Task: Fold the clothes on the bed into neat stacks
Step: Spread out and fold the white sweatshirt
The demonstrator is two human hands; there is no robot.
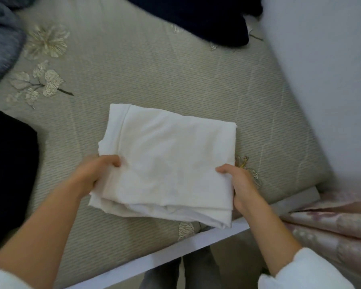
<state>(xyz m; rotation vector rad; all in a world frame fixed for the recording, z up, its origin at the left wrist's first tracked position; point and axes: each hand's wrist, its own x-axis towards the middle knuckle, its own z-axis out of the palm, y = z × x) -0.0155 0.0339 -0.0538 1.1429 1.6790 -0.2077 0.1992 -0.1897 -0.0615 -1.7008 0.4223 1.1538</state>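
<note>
A white garment (167,159), folded into a thick rectangle, lies near the front edge of the bed (154,69). My left hand (94,172) grips its near left edge, thumb on top and fingers tucked under. On the near right edge, my right hand (240,184) holds the fabric the same way. The folded layers show along the side closest to me.
A black folded garment (10,163) lies at the left. A dark navy garment (196,15) sits at the far side, a grey-blue one (0,42) at the far left. A white wall (321,80) and a pink curtain (331,226) border the right.
</note>
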